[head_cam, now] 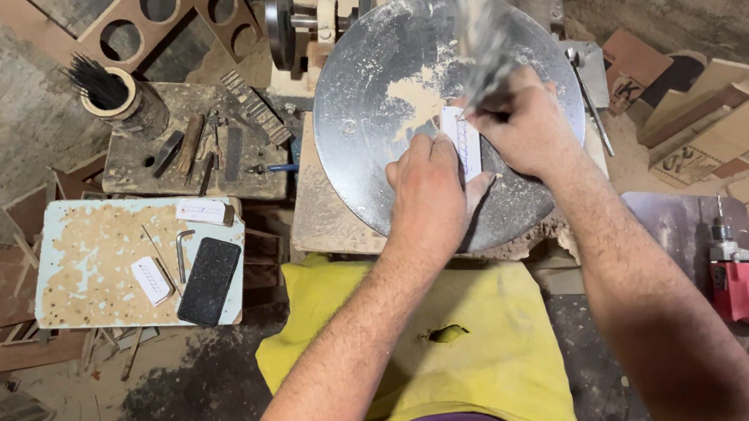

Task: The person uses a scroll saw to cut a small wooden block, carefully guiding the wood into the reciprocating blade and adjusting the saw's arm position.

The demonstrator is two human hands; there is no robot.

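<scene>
Grey metal disc, round and flat, dusted with pale sawdust, sits in the middle of the cluttered bench. Both forearms reach in from below and meet over its lower right part. The left hand lies palm down, fingers curled, pinning a small white rectangular piece flat against the disc. The right hand is bunched up tight at the piece's top edge, pinching it. A blurred vertical blade comes down right there. Yellow cloth covers the lap. Red drill lies off right.
</scene>
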